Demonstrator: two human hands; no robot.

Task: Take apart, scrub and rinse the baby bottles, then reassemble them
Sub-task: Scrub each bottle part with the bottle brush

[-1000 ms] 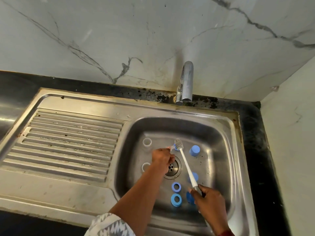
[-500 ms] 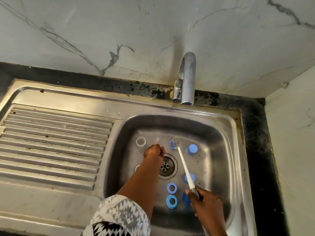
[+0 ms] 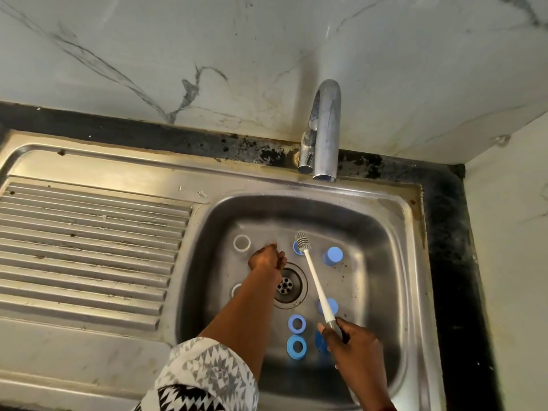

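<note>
Baby bottle parts lie in the steel sink basin point(image 3: 382, 262). My left hand point(image 3: 266, 258) hovers left of the drain with curled fingers that seem to pinch a small clear teat, mostly hidden. My right hand point(image 3: 351, 348) grips the handle of a white bottle brush point(image 3: 315, 281). The brush's grey head sits over a blue piece point(image 3: 295, 248) at the back. Two blue rings point(image 3: 296, 323) point(image 3: 296, 347) lie in front of the drain. Blue caps point(image 3: 333, 256) point(image 3: 331, 304) stand to the right. A clear bottle point(image 3: 241, 243) stands at the back left, and another point(image 3: 235, 289) shows beside my forearm.
The drain point(image 3: 286, 284) is at the basin's centre. A chrome tap point(image 3: 324, 129) arches over the back rim, with no water running. A ribbed steel drainboard point(image 3: 89, 247) lies to the left. The marble wall closes in behind and at the right.
My left hand has drawn away from the brush head toward the left and back of the basin. The brush stayed almost still in my right hand. The view came nearer.
</note>
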